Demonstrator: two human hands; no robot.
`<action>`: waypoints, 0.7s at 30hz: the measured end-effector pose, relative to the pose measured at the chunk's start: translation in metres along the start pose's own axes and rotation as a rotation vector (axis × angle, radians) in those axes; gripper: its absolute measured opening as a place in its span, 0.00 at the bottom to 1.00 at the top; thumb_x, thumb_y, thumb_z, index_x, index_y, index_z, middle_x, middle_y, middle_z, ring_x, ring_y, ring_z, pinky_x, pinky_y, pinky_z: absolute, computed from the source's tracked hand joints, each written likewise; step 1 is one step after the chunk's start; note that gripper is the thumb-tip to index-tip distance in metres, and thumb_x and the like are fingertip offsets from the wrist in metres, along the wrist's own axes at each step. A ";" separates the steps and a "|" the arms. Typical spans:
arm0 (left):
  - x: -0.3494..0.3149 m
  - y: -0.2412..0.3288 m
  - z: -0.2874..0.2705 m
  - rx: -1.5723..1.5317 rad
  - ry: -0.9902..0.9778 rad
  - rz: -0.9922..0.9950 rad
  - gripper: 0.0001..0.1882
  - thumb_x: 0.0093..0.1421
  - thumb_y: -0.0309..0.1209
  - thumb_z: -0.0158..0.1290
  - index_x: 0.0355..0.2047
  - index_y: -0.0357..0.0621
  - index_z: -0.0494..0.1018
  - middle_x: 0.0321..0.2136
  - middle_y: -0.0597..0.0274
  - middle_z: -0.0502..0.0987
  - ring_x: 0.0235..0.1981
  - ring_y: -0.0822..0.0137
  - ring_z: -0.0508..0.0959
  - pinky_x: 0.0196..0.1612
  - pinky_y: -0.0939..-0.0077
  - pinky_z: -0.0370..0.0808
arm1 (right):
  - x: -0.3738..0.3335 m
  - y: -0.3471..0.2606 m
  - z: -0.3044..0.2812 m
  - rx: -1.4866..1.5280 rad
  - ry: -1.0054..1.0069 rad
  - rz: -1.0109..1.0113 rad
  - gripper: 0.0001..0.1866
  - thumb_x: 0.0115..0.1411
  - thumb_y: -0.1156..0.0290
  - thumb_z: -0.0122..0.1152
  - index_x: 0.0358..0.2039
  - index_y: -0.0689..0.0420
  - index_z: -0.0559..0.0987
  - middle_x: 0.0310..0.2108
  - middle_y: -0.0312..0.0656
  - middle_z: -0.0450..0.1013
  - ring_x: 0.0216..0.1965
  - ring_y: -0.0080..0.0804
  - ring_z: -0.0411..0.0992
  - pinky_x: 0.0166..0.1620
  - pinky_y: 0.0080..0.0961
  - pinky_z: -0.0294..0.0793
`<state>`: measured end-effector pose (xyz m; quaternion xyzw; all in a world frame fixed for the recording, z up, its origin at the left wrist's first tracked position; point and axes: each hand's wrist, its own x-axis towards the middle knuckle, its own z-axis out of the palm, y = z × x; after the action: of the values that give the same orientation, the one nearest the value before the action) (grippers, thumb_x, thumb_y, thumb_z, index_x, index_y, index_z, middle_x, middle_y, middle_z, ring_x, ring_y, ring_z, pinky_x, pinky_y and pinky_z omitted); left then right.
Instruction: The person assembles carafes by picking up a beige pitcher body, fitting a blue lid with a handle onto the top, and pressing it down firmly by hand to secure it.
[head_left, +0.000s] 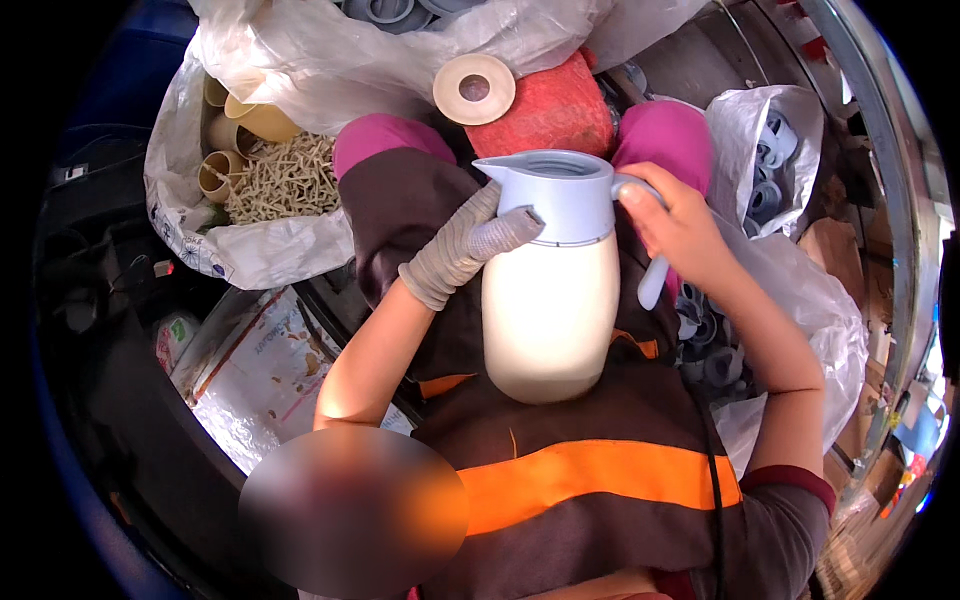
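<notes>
A thermal jug (549,315) with a cream body and a light blue-grey collar, spout and handle rests in my lap, tilted toward me. Its top is open, and the spout points left. My left hand (465,245), in a grey knitted glove, is closed around the left side of the collar, with the thumb across its front. My bare right hand (685,222) grips the upper part of the handle (653,284), whose lower end hangs free below my fingers. Whether the handle is fastened to the collar is hidden by my fingers.
Beyond my knees lies a red wrapped roll (555,112) with a cream ring (450,95) at its end. On the left, a white sack (285,248) contains beige small pieces and cream cups. Plastic bags (735,110) of blue-grey parts stand on the right. Cardboard lies lower left.
</notes>
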<state>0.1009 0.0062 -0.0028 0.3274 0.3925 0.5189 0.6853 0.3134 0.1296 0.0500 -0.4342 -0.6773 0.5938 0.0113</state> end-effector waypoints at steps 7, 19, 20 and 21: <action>0.020 0.033 -0.013 -0.139 -0.055 0.015 0.23 0.61 0.37 0.50 0.51 0.34 0.68 0.48 0.59 0.71 0.51 0.70 0.70 0.55 0.75 0.64 | 0.005 -0.007 -0.034 0.288 -0.373 0.025 0.22 0.61 0.53 0.52 0.21 0.60 0.73 0.15 0.36 0.69 0.15 0.23 0.70 0.20 0.17 0.65; 0.115 0.028 -0.078 1.559 0.690 0.106 0.38 0.45 0.51 0.60 0.54 0.46 0.65 0.50 0.45 0.68 0.52 0.45 0.69 0.52 0.54 0.67 | -0.025 -0.048 -0.085 0.169 0.376 -0.437 0.17 0.60 0.59 0.54 0.33 0.63 0.78 0.15 0.35 0.69 0.14 0.17 0.65 0.19 0.14 0.63; 0.111 0.033 -0.086 1.435 0.757 0.134 0.38 0.47 0.50 0.60 0.54 0.42 0.65 0.50 0.44 0.69 0.52 0.48 0.70 0.53 0.58 0.67 | -0.017 -0.051 -0.076 0.143 0.444 -0.441 0.17 0.60 0.60 0.55 0.35 0.64 0.78 0.17 0.36 0.70 0.15 0.17 0.66 0.20 0.15 0.64; 0.103 0.042 -0.100 1.131 0.798 0.251 0.37 0.49 0.48 0.60 0.54 0.39 0.65 0.50 0.47 0.71 0.51 0.54 0.71 0.53 0.63 0.67 | -0.007 -0.052 -0.065 0.111 0.449 -0.489 0.18 0.59 0.60 0.57 0.37 0.65 0.78 0.20 0.37 0.71 0.16 0.17 0.67 0.21 0.15 0.66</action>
<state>0.0099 0.1205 -0.0351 0.4609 0.7828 0.3908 0.1485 0.3228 0.1814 0.1151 -0.3776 -0.7086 0.4990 0.3260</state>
